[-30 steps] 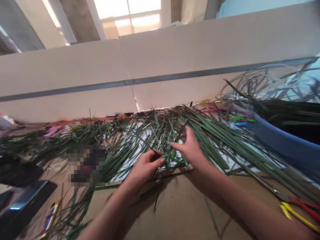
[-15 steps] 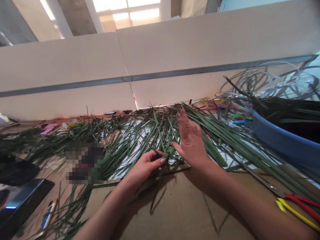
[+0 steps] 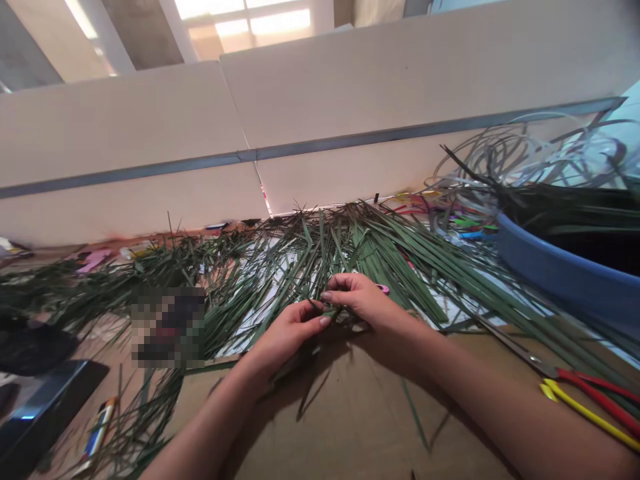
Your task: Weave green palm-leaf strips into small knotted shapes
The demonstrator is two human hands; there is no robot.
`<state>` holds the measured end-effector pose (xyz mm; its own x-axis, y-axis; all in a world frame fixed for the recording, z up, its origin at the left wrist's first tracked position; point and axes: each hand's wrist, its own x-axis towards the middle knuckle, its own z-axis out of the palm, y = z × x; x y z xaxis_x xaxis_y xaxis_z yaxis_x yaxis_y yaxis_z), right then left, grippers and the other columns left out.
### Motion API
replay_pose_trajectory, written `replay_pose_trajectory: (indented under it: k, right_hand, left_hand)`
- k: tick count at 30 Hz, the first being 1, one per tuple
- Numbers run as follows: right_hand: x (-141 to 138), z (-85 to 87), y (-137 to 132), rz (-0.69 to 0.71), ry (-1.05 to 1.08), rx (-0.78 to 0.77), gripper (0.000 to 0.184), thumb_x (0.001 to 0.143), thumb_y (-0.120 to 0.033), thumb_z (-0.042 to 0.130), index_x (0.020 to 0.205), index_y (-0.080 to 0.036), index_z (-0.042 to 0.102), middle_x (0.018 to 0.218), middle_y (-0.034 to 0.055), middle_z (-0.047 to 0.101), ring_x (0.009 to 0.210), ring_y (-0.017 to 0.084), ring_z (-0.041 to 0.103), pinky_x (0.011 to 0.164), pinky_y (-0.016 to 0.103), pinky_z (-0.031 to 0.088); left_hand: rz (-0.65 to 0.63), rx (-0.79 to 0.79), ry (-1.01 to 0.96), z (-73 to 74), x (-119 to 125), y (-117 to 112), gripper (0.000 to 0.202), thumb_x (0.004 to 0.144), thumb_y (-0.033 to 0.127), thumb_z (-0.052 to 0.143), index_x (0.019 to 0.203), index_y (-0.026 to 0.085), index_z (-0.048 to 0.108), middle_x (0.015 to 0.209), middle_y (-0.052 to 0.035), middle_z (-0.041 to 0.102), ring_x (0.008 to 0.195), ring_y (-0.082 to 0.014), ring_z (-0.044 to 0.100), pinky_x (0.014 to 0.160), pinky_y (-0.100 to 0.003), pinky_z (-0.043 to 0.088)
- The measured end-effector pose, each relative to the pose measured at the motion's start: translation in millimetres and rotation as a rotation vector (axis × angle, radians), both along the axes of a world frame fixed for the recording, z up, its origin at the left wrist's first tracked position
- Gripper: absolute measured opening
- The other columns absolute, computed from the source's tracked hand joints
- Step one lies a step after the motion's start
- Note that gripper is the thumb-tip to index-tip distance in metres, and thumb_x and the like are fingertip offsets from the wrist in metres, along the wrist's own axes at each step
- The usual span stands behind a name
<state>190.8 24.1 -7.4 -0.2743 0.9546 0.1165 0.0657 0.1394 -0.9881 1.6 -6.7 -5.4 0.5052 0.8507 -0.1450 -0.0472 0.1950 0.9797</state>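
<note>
Your left hand (image 3: pixel 293 328) and right hand (image 3: pixel 359 297) pinch green leaf strips (image 3: pixel 332 311) between thumbs and fingers, at the frame's middle. Just beyond, loose leaves (image 3: pixel 374 260) spread over white paper (image 3: pixel 273 292). Scissors (image 3: pixel 549 368) lie lower right, below a blue tub (image 3: pixel 560 270); a small tube (image 3: pixel 99 425) lies lower left. Cardboard (image 3: pixel 360 420) sits beneath your wrists; a pale partition (image 3: pixel 350 93) spans the frame below a bright window (image 3: pixel 280 23).
</note>
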Motion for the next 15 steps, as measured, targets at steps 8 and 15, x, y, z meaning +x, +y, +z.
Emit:
replay_pose_trajectory:
  k: [8, 15]
  right_hand:
    - [0.6, 5.0, 0.4, -0.011, -0.042, 0.030, 0.009, 0.071, -0.025, 0.074, 0.072, -0.021, 0.066, 0.078, 0.0020, 0.066, 0.077, 0.020, 0.061, 0.072, 0.032, 0.046]
    - [-0.8, 9.8, -5.5, -0.067, -0.018, 0.170, 0.073, 0.072, -0.024, 0.076, 0.141, -0.027, 0.051, 0.146, 0.0104, 0.054, 0.115, 0.024, 0.059, 0.093, 0.038, 0.051]
  left_hand:
    - [-0.015, -0.004, 0.051, 0.8, -0.3, -0.9, 0.032, 0.074, 0.040, 0.083, 0.093, 0.017, 0.073, 0.093, -0.0048, 0.072, 0.084, -0.0175, 0.062, 0.083, -0.030, 0.046]
    - [-0.018, 0.051, 0.139, -1.2, 6.5, -4.5, 0.028, 0.078, 0.037, 0.079, 0.096, 0.017, 0.075, 0.095, -0.0076, 0.075, 0.084, -0.0213, 0.064, 0.080, -0.032, 0.046]
